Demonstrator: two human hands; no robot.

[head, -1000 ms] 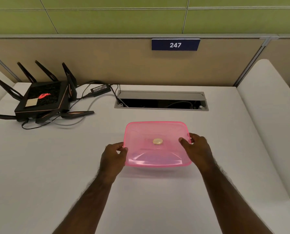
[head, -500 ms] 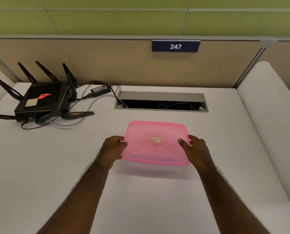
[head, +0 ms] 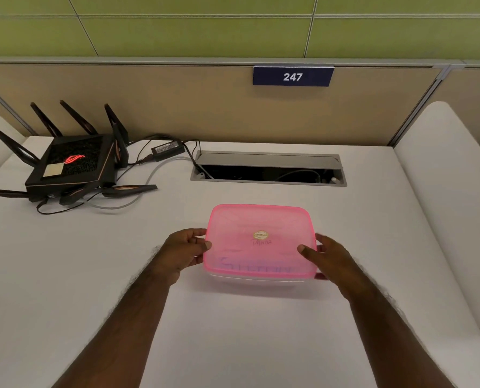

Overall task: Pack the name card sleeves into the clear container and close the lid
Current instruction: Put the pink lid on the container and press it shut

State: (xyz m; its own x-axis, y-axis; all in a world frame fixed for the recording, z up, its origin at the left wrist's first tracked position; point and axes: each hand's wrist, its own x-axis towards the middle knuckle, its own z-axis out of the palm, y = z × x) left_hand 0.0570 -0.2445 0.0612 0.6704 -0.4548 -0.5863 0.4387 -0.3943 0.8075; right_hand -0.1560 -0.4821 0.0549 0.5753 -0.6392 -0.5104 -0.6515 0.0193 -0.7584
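Pink lid (head: 258, 242): now level on the clear container (head: 257, 281), no longer tilted.
Left hand (head: 184, 252): still gripping the lid's left edge.
Right hand (head: 332, 259): still gripping its right edge.

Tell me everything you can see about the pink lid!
The pink lid is a see-through plastic rectangle with rounded corners and a raised rim. A small gold oval sticker sits in its middle, with faint handwriting below. It lies flat on the clear container on the white desk. The left hand and right hand hold its two short edges.
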